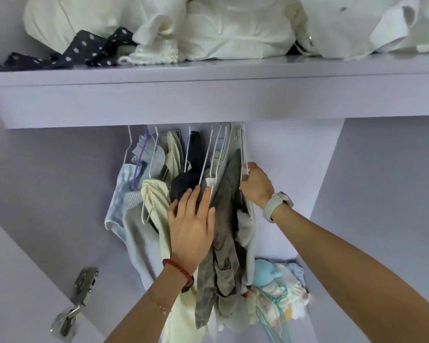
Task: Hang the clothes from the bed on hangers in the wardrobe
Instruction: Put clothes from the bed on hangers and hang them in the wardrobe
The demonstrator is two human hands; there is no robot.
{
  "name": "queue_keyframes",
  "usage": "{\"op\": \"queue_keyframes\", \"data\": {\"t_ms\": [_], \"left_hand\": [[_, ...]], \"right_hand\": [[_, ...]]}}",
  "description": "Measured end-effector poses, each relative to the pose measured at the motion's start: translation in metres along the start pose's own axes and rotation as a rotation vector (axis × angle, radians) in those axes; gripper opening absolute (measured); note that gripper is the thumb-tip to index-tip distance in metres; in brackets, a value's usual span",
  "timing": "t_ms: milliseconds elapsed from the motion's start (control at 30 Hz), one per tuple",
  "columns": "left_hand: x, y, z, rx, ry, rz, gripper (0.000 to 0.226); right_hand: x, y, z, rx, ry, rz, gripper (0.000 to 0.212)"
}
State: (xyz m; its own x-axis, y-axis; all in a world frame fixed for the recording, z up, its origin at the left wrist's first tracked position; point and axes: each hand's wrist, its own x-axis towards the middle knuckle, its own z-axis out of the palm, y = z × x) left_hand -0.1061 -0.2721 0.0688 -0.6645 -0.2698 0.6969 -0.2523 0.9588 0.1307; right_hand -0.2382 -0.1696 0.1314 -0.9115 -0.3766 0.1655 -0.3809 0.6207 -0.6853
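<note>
A pale lilac shelf (208, 70) runs across the upper part of the frame, its thick front edge facing the camera. On it, at the upper left, lies a dark polka-dot cloth (84, 52), crumpled and stretching toward the left end. Just right of it sits a small white knitted piece (156, 54). Bulky white bundles of fabric (233, 30) fill the rest of the shelf from the upper centre to the upper right corner.

At the lower right, the wardrobe floor (305, 318) carries a heap of small pale clothes (280, 295) with a light blue soft item (264, 272) on top.

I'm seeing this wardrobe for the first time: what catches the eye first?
Dead centre, the left hand presses flat against the crowded hanging clothes, while the right hand pinches a white hanger at their right edge. Above, white bundles fill the lilac shelf.
</note>
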Motion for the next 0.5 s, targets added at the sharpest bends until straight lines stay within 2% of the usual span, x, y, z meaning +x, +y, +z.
{"op": "queue_keyframes", "data": {"t_ms": [133,367,433,500], "left_hand": [[-0.002,0.0,0.003,-0.06,-0.024,-0.012,0.043],[-0.002,0.006,0.0,-0.029,0.015,-0.026,0.044],[-0.003,0.016,-0.003,-0.025,0.038,-0.026,0.046],[-0.005,0.028,-0.006,-0.041,0.059,0.021,0.047]], "right_hand": [[0.002,0.013,-0.011,-0.125,0.13,0.017,0.027],[-0.005,0.039,-0.035,0.098,0.427,-0.093,0.02],[-0.021,0.057,-0.035,0.124,0.46,-0.087,0.018],[-0.039,0.085,-0.032,0.072,0.417,-0.022,0.019]]}}
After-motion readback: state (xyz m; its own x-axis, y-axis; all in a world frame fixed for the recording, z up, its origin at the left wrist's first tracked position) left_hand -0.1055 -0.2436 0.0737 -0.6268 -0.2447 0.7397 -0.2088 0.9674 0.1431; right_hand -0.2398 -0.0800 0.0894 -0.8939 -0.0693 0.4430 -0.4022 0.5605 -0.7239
